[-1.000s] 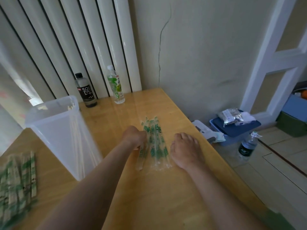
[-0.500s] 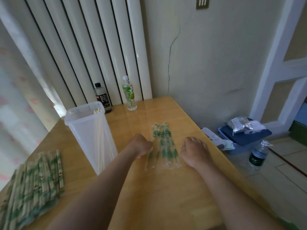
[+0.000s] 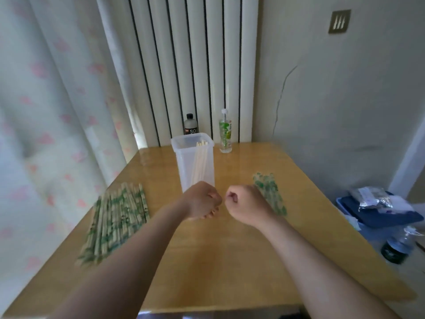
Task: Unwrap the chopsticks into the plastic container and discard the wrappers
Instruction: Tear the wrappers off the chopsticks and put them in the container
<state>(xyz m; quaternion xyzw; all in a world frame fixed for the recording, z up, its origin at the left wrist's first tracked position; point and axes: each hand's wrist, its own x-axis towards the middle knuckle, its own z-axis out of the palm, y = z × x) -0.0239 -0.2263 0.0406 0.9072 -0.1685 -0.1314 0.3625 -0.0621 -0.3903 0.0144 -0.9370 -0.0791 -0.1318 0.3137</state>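
Desk (image 3: 230, 261): wooden, with its far edge against a ribbed white panel.

Plastic container (image 3: 185, 164): clear, rectangular, upright and open-topped, at the middle of the far half of the desk. Contents: bare chopsticks (image 3: 200, 161) standing on end and leaning toward its right wall, tips level with the rim.

Wrapped chopsticks (image 3: 117, 217): a flat pile in green-printed sleeves along the left edge, well apart from the container.

Wrappers (image 3: 269, 192): clear sleeves with green print, lying flat toward the right edge, just beyond the right hand.

Left hand (image 3: 202, 201): fingers curled into a fist, just in front of the container; nothing shows in its grip.

Right hand (image 3: 243, 203): likewise a fist, knuckles near the left hand; nothing shows in its grip.

Far edge: a dark bottle (image 3: 190, 125) behind the container and a green-labelled bottle (image 3: 225, 134) to its right.
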